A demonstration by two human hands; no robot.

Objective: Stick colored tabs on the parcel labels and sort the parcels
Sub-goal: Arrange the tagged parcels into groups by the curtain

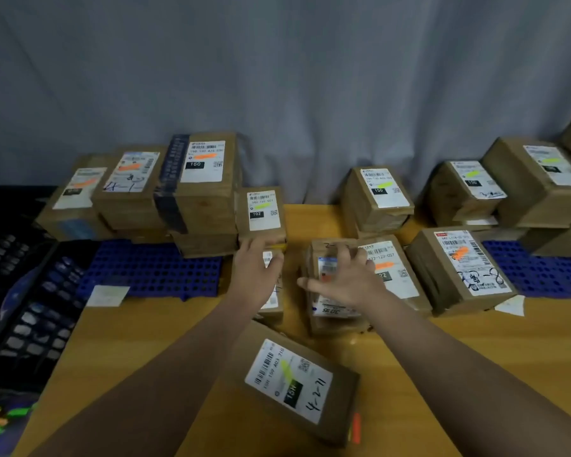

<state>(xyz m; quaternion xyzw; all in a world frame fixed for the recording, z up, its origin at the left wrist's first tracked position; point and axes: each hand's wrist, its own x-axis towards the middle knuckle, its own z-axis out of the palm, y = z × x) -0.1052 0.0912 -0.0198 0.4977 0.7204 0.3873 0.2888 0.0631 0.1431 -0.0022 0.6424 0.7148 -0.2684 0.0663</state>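
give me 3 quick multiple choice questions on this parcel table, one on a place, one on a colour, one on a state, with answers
1. Where does the 4-2-11 parcel lie?
A) on the floor
B) nearest the camera, on the table
C) in a crate

2. What colour are the tabs on the three back-left parcels?
A) green
B) blue
C) orange

3. How does the 4-2-11 parcel's label face?
A) up
B) down
C) sideways

Answers:
1 B, it sits on bare wood in the foreground.
2 C, each label there bears an orange strip.
3 A, its barcode and handwriting show from above.
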